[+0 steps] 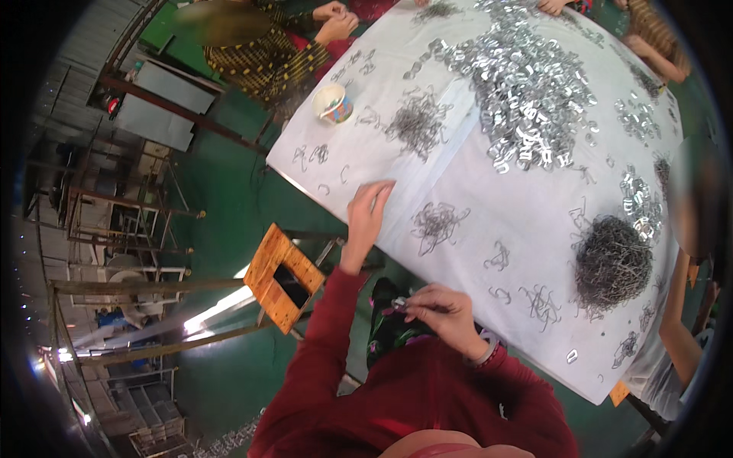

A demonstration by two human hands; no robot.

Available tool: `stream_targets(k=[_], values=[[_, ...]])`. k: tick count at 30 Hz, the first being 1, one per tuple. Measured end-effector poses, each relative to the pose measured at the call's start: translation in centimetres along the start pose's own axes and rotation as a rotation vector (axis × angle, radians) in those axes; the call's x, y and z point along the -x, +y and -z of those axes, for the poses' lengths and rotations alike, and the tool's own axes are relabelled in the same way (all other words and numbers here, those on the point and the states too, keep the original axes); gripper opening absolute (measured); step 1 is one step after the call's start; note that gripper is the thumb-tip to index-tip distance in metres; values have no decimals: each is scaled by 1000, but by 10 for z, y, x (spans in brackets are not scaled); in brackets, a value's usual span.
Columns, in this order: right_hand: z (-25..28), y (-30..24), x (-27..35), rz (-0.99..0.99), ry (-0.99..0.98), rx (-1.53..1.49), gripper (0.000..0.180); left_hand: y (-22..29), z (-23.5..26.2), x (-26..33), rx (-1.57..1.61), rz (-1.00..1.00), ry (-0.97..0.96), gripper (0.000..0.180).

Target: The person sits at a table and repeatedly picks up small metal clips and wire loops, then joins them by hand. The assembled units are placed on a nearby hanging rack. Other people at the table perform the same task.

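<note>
while the right grip (444, 313) pinches a silvery piece (399, 304) at its left end, the left grip (366, 217), barely parted, contents unclear, hangs ahead over the counter (496, 206), apparently at a picking step, and wire hooks (436, 223) to its right would call for a fine pinch.

The person's left arm (324, 340), red-sleeved, stretches forward to the near edge of the desk (504, 198); the left hand (368, 214) reaches over that edge, fingers extended, tips close together, though whether they touch is unclear. The right arm (527, 393), also red-sleeved, angles inward, its right hand (447, 314) just short of the desk's near edge, thumb and fingers pinched.
</note>
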State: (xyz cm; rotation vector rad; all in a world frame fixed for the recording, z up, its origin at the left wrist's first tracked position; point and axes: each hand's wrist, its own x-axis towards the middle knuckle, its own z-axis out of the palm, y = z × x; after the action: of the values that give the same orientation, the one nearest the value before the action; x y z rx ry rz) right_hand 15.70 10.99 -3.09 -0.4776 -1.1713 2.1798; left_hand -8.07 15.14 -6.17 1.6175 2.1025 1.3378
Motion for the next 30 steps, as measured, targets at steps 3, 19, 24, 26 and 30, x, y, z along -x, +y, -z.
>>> stream_targets(k=[3, 19, 24, 26, 30], values=[[-4, -1, 4, -14, -41, 5, 15, -38, -33, -65, -250, -316, -106, 17], [-14, -3, 15, 17, -77, 121, 10, -44, -15, -54, -580, -214, -292, 22], [-25, -1, 25, -16, 22, 146, 14, -44, 0, -33, -399, 64, -435, 21], [-28, 2, 27, -24, 32, 149, 14, -50, 4, -28, -323, 112, -448, 22], [-31, 3, 27, -4, 18, 222, 13, -55, 10, -21, -69, 263, -414, 18]])
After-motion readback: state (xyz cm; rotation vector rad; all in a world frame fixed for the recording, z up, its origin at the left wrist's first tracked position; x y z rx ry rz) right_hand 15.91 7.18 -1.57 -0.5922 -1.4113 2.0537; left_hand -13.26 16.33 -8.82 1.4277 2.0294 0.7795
